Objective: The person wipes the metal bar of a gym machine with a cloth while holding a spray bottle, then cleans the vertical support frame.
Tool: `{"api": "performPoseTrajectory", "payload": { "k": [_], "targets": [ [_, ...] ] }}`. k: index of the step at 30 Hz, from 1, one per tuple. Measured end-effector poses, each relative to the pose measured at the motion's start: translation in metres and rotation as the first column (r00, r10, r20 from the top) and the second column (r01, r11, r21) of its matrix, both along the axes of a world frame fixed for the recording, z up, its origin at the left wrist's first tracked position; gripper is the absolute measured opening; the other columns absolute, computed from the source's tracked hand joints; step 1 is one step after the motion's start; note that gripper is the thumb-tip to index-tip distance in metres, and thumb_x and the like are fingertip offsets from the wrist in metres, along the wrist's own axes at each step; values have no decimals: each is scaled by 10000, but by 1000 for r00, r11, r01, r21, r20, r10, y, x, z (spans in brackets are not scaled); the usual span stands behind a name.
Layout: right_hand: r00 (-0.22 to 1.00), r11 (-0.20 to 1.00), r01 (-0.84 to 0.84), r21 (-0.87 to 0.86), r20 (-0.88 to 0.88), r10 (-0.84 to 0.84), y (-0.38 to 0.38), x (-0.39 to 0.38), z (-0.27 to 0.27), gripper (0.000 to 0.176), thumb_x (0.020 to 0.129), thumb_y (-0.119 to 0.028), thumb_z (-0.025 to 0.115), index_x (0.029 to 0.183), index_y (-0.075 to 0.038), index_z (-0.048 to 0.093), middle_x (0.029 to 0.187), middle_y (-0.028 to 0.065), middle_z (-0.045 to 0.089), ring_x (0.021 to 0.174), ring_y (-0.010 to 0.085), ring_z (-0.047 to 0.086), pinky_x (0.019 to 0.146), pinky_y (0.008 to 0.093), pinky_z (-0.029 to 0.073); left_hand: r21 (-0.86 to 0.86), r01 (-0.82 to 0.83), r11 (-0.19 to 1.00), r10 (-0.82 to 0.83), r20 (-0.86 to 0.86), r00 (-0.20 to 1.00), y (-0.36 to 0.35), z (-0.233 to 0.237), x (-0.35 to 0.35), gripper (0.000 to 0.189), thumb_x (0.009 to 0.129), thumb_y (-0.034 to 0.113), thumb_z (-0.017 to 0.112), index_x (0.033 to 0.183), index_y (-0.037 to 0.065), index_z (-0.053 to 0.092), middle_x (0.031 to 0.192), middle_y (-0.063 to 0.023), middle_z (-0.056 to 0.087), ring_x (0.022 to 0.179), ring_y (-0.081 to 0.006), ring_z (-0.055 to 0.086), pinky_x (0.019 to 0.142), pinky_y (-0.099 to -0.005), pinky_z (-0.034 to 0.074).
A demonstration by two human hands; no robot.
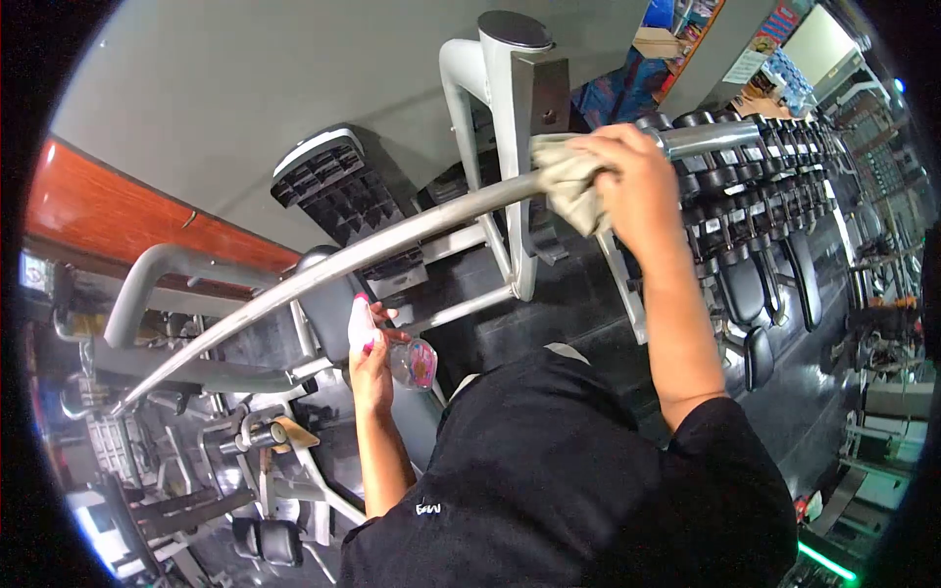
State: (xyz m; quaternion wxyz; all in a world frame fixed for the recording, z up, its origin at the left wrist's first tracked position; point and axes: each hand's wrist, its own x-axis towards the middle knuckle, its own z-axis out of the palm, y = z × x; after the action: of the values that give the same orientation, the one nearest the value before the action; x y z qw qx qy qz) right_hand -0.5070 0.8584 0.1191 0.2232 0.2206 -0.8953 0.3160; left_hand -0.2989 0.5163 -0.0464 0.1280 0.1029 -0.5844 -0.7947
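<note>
A long steel barbell (392,230) runs diagonally in front of me, from the lower left up to the right. My right hand (635,181) presses a crumpled beige cloth (569,186) around the bar near its thick end sleeve (714,140). The cloth covers that stretch of bar and looks slightly blurred. Below the bar, my left hand (371,365) grips a spray bottle (419,366) by its neck. Its trigger head is white and pink, and its body is clear with a colourful label.
A pale rack upright (508,147) stands right behind the bar. A bench pad (328,304) lies beneath the bar. Dumbbells (760,176) fill a rack at the right, with black bench seats (742,289) below. Other gym machines (274,480) stand at the lower left.
</note>
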Motion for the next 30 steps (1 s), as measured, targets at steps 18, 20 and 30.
{"api": "performPoseTrajectory", "payload": {
  "k": [18,20,30],
  "targets": [
    [887,886,-461,-41,8,462,30,-33,-18,414,704,96,707,1069,-83,783,1121,77,669,1045,314,593,950,394,520,92,-111,990,108,35,994,136,12,-23,587,1042,218,621,1545,18,393,1312,-124,598,942,-195,640,910,-360,521],
    [908,907,-419,-36,-15,419,42,-36,-15,303,766,38,692,1029,-84,779,1067,94,666,1021,316,592,931,400,508,86,-114,990,110,55,992,140,12,-26,586,1045,215,616,1549,21,390,1312,-124,596,946,-196,639,911,-361,521],
    [999,992,14,124,-34,-10,57,-36,-4,343,798,101,597,1064,-51,750,1039,123,682,997,347,616,912,430,519,-68,19,998,-20,-16,1000,125,26,-45,618,1028,230,634,1552,13,386,1315,-138,579,965,-196,637,934,-371,508]
  ]
}}
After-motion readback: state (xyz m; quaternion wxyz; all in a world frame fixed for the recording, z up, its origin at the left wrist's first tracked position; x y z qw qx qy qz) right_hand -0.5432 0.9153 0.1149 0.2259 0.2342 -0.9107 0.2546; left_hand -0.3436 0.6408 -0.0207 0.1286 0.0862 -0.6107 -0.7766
